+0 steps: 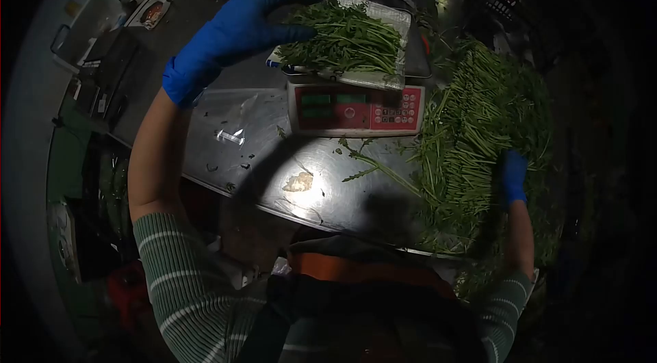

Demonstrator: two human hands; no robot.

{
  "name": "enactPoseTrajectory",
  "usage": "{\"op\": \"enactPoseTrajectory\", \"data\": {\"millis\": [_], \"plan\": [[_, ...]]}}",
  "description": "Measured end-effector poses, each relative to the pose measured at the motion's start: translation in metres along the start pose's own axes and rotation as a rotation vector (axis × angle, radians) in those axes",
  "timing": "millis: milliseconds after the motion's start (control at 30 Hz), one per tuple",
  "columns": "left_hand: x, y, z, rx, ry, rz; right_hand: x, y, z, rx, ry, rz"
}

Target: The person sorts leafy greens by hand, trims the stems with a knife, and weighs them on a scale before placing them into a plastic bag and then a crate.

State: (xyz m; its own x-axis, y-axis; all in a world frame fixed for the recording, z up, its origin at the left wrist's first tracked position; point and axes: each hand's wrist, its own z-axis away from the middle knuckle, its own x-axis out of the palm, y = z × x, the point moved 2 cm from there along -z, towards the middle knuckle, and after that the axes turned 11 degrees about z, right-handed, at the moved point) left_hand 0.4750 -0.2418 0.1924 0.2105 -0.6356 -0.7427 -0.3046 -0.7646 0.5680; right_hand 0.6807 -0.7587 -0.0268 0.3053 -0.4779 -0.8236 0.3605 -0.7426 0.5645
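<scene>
Left hand [229,38] laid open on greens in tray [383,79] on scale [356,110], right hand [514,178] buried in herb pile [472,137], grip not seen

Surface [239,123]: bare sheet metal, smooth, glossy under the lamp; scale [356,108]: matt plastic housing, tray [397,17] on it clear shiny plastic; both hands in smooth blue rubbery gloves, left hand [229,34], right hand [513,177]; sleeves [181,274]: ribbed striped knit cloth.

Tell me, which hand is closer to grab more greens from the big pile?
The right hand. It is already in the big pile of greens on the table, while the left hand is over by the tray of greens on the scale.
</scene>
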Motion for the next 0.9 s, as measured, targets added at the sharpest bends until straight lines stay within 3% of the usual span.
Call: {"op": "enactPoseTrajectory", "data": {"millis": [67,133,167,233,300,333,400,433,500,567,633,667,733,800,833,867,900], "plan": [[-0.004,-0.007,0.006,0.007,0.010,-0.003,-0.007,0.008,0.003,-0.078,-0.021,-0.056],[-0.003,-0.008,0.008,0.014,0.017,-0.001,-0.039,0.016,0.009,-0.007,0.500,-0.252],[-0.001,-0.007,0.007,-0.031,0.017,0.035,-0.031,0.014,0.009,0.000,0.493,-0.254],[0.006,-0.002,0.003,-0.048,0.002,0.084,-0.008,0.018,0.006,-0.033,0.270,-0.373],[0.022,0.003,-0.008,-0.057,-0.041,0.164,-0.048,0.012,0.015,0.081,0.389,-0.575],[0.030,0.013,-0.017,-0.095,-0.077,0.217,-0.047,0.017,0.014,0.108,0.360,-0.546],[0.049,0.035,-0.029,-0.112,-0.161,0.289,-0.047,0.015,0.020,-0.083,0.278,-0.246],[0.061,0.042,-0.037,-0.101,-0.196,0.297,-0.038,0.011,0.017,-0.149,0.140,-0.138],[0.100,0.053,-0.055,0.031,-0.212,0.380,-0.050,0.007,0.026,-0.059,0.377,-0.324],[0.151,0.085,-0.078,0.192,-0.346,0.313,-0.044,-0.004,0.021,-0.024,0.136,-0.146],[0.225,0.110,-0.094,0.383,-0.301,0.334,-0.047,-0.012,0.024,0.003,0.136,-0.139],[0.264,0.123,-0.101,0.563,-0.260,0.195,-0.048,-0.018,0.025,0.000,0.134,-0.141],[0.337,0.136,-0.110,0.643,-0.161,-0.011,-0.057,-0.022,0.023,0.075,0.229,-0.204],[0.389,0.135,-0.128,-0.012,-0.682,-0.069,-0.068,-0.016,0.031,0.167,0.320,-0.260],[0.406,0.123,-0.136,0.013,-0.684,-0.081,-0.080,-0.009,0.040,0.286,0.477,-0.335],[0.417,0.103,-0.145,-0.068,-0.605,0.222,-0.085,-0.003,0.047,0.405,0.636,-0.409],[0.420,0.091,-0.156,-0.152,-0.520,0.523,-0.081,0.001,0.051,0.430,0.644,-0.406]]}}
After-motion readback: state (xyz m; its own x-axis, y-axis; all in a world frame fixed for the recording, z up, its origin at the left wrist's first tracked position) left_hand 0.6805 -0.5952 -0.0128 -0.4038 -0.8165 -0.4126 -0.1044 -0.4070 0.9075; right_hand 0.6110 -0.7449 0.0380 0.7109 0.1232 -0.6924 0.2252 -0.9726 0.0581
